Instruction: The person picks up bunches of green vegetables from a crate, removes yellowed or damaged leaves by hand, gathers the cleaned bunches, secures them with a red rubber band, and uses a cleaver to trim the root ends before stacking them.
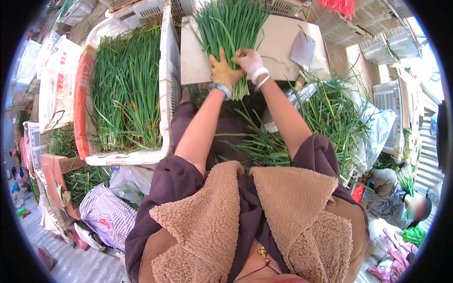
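A thick bunch of green garlic chives [231,26] lies across a pale board [276,39], its cut stem ends jutting over the near edge. My left hand [225,70], in a yellowish work glove, is wrapped around the lower stems. Wearing a whitish glove, my right hand [249,63] pinches at the bunch's right side with curled fingers; whether it holds a tie there cannot be made out. To the right on the board rests a cleaver [303,49], its wooden handle [300,80] pointing toward me.
Left of the board stands a white plastic crate [165,70] filled with chives [129,88]. Loose leaves [329,113] heap on plastic sheeting [380,129] at my right. Stacked crates [368,21] and red strips [339,7] are beyond. Another person [393,201] sits at the lower right.
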{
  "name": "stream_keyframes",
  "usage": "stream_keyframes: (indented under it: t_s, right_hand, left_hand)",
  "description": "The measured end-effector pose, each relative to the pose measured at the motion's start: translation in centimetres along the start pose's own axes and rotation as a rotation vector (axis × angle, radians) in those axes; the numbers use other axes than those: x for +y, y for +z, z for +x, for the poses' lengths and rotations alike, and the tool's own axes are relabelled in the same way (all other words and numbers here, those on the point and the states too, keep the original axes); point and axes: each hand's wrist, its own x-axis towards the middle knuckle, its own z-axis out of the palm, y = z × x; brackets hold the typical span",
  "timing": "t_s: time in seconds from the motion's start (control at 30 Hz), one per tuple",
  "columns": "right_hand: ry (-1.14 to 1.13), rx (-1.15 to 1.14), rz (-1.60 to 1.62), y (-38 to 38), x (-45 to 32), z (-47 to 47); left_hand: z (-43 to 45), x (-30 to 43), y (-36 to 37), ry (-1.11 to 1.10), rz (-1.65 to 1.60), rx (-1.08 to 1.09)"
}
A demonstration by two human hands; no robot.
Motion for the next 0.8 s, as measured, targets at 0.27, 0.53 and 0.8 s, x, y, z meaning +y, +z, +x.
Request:
stream_keyframes:
  t_s: [0.27,0.53,0.8]
  right_hand:
    - [0.072,0.030,0.564,-2.0,-2.4,-2.3]
    - [0.143,0.132,0.793,-0.6,-0.3,-2.8]
    - [0.144,0.020,0.630,-1.5,-3.8,-6.1]
  left_hand:
    - [4.6,-5.2,-0.8,0.036,-0.814,-0.269]
    - [1.5,-2.5,0.4,0.058,-0.214,-0.130]
    - [0.4,-1.6,0.0,0.007,-0.002,-0.122]
